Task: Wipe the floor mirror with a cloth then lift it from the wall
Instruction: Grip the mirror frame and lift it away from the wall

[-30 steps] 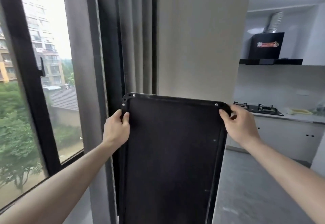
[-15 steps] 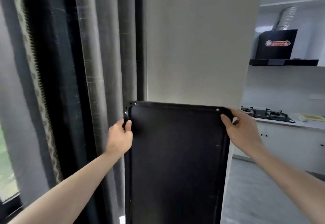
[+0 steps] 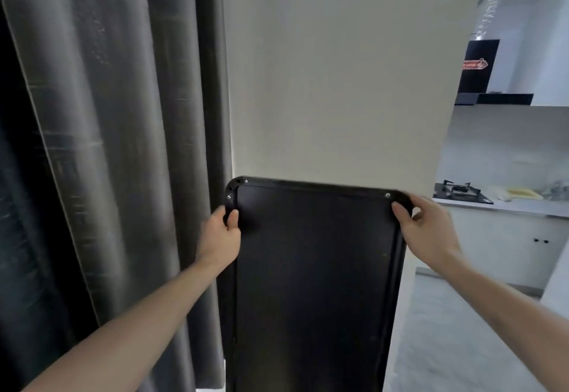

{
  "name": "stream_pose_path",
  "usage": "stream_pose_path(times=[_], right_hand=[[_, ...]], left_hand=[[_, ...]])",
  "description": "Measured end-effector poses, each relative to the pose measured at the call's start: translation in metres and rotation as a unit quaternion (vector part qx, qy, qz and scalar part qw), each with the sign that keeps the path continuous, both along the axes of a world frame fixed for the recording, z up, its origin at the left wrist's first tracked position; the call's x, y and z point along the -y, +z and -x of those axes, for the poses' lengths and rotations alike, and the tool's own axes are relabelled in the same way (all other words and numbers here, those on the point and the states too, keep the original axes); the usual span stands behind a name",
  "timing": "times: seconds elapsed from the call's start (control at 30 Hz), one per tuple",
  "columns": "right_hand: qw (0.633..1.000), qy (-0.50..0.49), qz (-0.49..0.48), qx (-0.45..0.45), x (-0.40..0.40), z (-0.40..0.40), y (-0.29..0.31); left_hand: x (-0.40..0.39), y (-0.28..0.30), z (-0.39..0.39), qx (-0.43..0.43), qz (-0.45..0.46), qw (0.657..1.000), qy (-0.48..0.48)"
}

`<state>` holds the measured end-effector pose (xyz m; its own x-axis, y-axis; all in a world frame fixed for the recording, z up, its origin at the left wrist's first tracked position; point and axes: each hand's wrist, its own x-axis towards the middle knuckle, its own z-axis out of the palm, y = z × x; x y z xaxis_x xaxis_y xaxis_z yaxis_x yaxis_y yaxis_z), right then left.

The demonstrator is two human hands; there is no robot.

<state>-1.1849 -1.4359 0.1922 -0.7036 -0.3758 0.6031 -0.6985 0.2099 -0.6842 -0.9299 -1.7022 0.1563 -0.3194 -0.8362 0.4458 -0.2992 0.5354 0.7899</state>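
The floor mirror (image 3: 314, 283) stands upright in front of me with its black back panel facing me; the glass side is hidden. Small screws dot its rounded top corners. My left hand (image 3: 220, 234) grips the left edge of the frame just below the top corner, thumb on the back panel. My right hand (image 3: 426, 231) grips the top right corner, thumb on the back and fingers wrapped behind. The mirror's top edge is in front of the white wall (image 3: 338, 83). No cloth is in view.
Dark grey curtains (image 3: 107, 145) hang close on the left, touching the mirror's left side. To the right a kitchen opens, with a counter (image 3: 517, 206), gas hob (image 3: 460, 191), white cabinets and a black range hood (image 3: 480, 68). Grey floor (image 3: 446, 345) lies at lower right.
The view has swung right: the window has left the frame and the curtains fill the left. Both hands keep their grip on the mirror's top, which sits closer to the wall.
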Motion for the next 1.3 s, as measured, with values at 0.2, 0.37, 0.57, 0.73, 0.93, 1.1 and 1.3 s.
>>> stream_pose_path(times=[0.2,0.37,0.57,0.73,0.93,1.1,1.3], right_hand=[[1.000,-0.011,-0.008,-0.003,0.027,0.033,-0.002],[1.000,0.008,-0.008,0.000,0.040,0.054,-0.003],[0.999,-0.010,0.038,0.016,0.042,0.074,-0.009],[0.999,-0.001,0.050,-0.016,0.045,0.091,-0.020],[0.998,0.039,0.028,-0.027,0.048,0.109,-0.046],[0.997,0.070,0.011,-0.025,0.054,0.114,-0.055],[0.993,0.106,-0.002,-0.054,0.050,0.121,-0.056]], left_hand=[[0.032,-0.004,0.040,0.022,-0.019,1.000,-0.002],[0.050,-0.006,0.065,0.015,-0.010,1.000,0.019],[0.060,-0.009,0.091,0.019,0.008,1.000,0.013],[0.068,-0.011,0.109,0.034,0.005,0.999,0.020],[0.074,-0.008,0.122,0.084,0.008,0.995,0.049],[0.072,0.003,0.133,0.128,-0.004,0.990,0.053],[0.061,0.001,0.134,0.162,-0.005,0.985,0.052]])
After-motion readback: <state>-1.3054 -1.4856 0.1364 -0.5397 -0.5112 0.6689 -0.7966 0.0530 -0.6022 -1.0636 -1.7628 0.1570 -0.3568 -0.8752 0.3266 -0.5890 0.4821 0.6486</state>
